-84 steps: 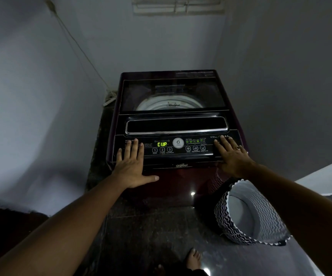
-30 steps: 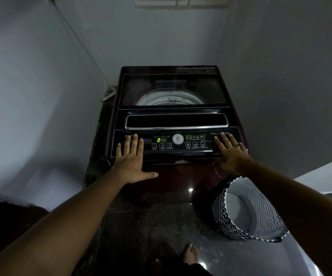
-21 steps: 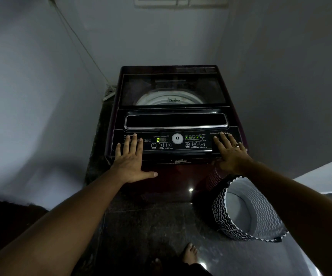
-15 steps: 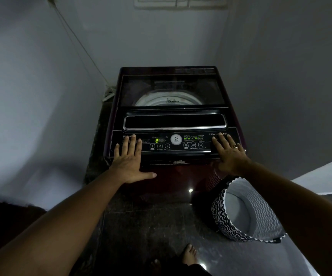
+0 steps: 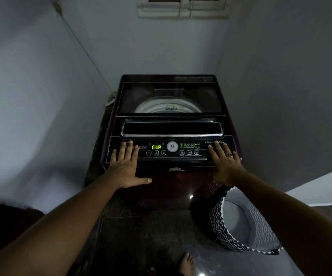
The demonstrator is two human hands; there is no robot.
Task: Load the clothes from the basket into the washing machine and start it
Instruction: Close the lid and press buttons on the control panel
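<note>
A dark maroon top-loading washing machine (image 5: 170, 124) stands in the corner with its glass lid down; the white drum rim shows through the glass. Its control panel (image 5: 172, 150) is lit, and the green display reads "CUP". My left hand (image 5: 126, 166) lies flat on the panel's left end, fingers straight. My right hand (image 5: 223, 162), with a ring on one finger, lies flat on the panel's right end. The black-and-white zigzag laundry basket (image 5: 218, 226) stands on the floor to the right of the machine, and I see no clothes inside it.
Grey walls close in on the left, back and right of the machine. A cable (image 5: 85, 50) runs down the left wall to a socket strip (image 5: 110, 99). A window grille (image 5: 183, 6) sits high on the back wall. My bare foot (image 5: 186, 263) stands on the dark glossy floor.
The display changed from "2" back to "CUP". Both hands stayed flat on the panel ends; the view shifted only slightly.
</note>
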